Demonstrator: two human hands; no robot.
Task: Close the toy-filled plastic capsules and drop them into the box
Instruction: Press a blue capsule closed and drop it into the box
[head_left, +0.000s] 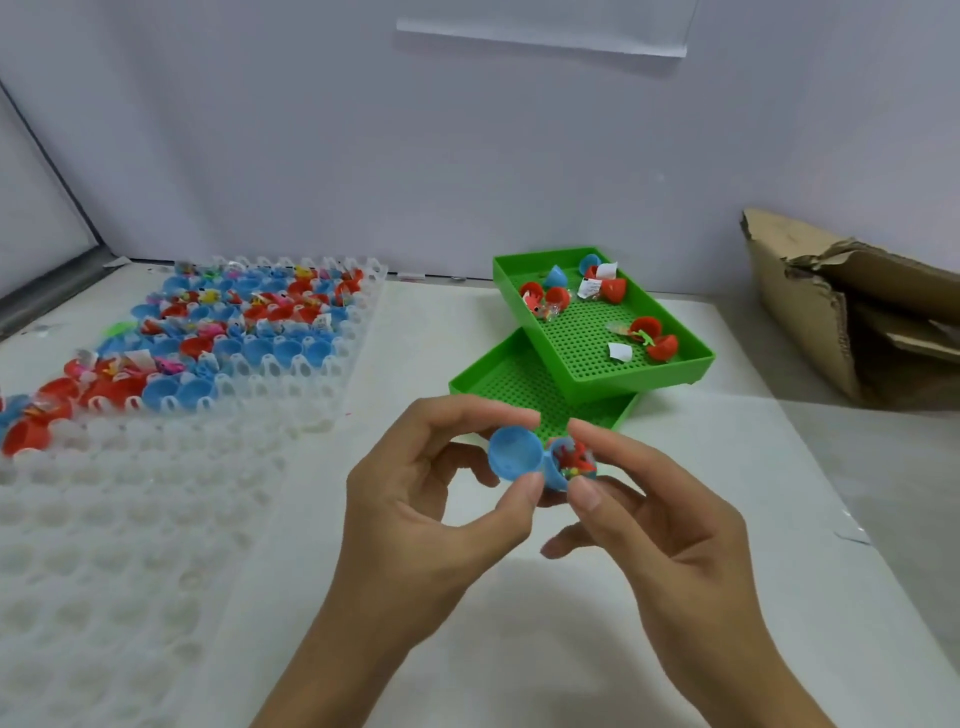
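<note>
Capsule (540, 462) blue, hinged open, toy inside; left hand (415, 519), right hand (649, 525) pinch halves.

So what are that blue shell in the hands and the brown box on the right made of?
Blue capsule: looks like thin, smooth moulded plastic, evenly coloured with a slight sheen. Box: corrugated cardboard, matte brown, with creased flaps and a torn, ragged edge.

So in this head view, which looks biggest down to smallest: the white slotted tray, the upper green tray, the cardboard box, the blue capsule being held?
1. White slotted tray
2. Cardboard box, though cut off at the frame edge, so unsure against the next
3. Upper green tray
4. Blue capsule, smallest even though nearest the camera
</note>
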